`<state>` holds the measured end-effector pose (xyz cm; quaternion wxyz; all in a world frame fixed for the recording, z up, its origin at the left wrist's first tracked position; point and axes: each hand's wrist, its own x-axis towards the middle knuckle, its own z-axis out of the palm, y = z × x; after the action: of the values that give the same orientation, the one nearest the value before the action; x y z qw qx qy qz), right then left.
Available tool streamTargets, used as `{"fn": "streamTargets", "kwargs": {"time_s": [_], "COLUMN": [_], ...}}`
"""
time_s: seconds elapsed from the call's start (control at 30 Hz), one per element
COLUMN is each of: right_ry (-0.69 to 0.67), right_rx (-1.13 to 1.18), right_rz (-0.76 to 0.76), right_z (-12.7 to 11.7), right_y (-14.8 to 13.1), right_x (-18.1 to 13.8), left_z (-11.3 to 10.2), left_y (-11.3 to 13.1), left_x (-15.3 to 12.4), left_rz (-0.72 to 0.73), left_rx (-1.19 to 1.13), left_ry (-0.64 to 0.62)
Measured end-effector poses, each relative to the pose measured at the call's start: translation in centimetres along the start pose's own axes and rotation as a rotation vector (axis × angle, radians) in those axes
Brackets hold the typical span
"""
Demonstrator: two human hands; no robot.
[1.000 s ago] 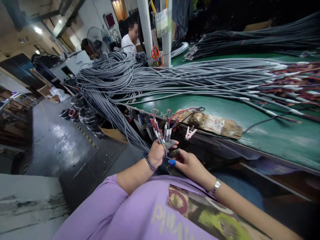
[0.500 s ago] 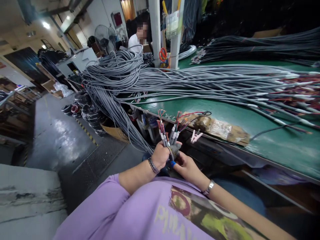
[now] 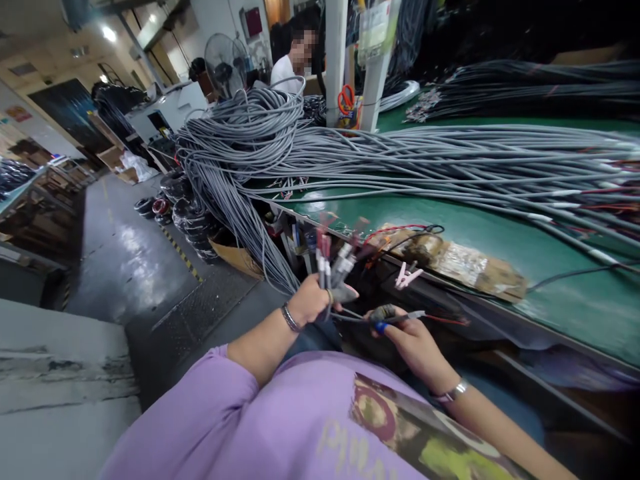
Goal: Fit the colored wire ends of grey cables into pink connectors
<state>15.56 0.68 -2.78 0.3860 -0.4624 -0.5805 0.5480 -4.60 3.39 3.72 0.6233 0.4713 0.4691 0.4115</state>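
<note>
The left hand (image 3: 311,301) is closed tight around a bunch of cable ends (image 3: 334,261), held upright just below the edge of the green surface (image 3: 450,217). The grey sheaths are in the fist, and the white sleeves and coloured wire tips stand up above it, blurred. The right hand (image 3: 413,339) is a little apart to the side. It pinches a single cable (image 3: 417,315) between the thumb and a fingertip with a blue cover (image 3: 381,327). That cable runs level from the left fist across the right fingers, and its red wires trail off to the right. The step in hand looks like drawing one cable out of the bunch. Finishing it cleanly would call for a firm left grip so the other ends do not follow, and a straight sideways pull so the thin wires do not catch. Just above the hands, a pink clip (image 3: 407,275) hangs at the edge of the surface beside a taped piece of cardboard (image 3: 467,263). Behind that, a big heap of grey cables (image 3: 350,150) lies across the surface and spills over its left end toward black cable coils (image 3: 183,213) on the floor. Further back are a white post (image 3: 335,60), orange scissors (image 3: 346,99), a fan (image 3: 221,61) and another person in a white shirt (image 3: 286,68).
</note>
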Motion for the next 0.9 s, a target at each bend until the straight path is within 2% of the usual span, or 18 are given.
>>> {"fn": "streamTargets", "kwargs": {"time_s": [0.07,0.17,0.27,0.4,0.7,0.9], "right_ry": [-0.032,-0.115,-0.211,-0.296,-0.360,-0.347], "right_rx": [0.001,-0.017,-0.006,-0.032,-0.022,-0.015], "right_rz": [0.003,0.020,0.054,0.034,-0.014,-0.007], "right_z": [0.1,0.8,1.7,2.4,2.6,2.2], "right_y": [0.2,0.3,0.1,-0.1,0.1,-0.2], "right_x": [0.0,0.1,0.1,0.1,0.0,-0.3], "left_z": [-0.5,-0.3,0.9,2.3,3.3,3.1], "left_y": [1.1,1.5,0.6,-0.6,-0.9,-2.0], "left_x": [0.1,0.3,0.4,0.7,1.0,0.8], "left_rz": [0.046,0.084,0.081,0.049,-0.005,0.025], "left_rx": [-0.126,-0.227,-0.170,-0.105,0.083,-0.001], "left_ry": [0.090,0.074,-0.006,0.004,-0.051,0.016]}}
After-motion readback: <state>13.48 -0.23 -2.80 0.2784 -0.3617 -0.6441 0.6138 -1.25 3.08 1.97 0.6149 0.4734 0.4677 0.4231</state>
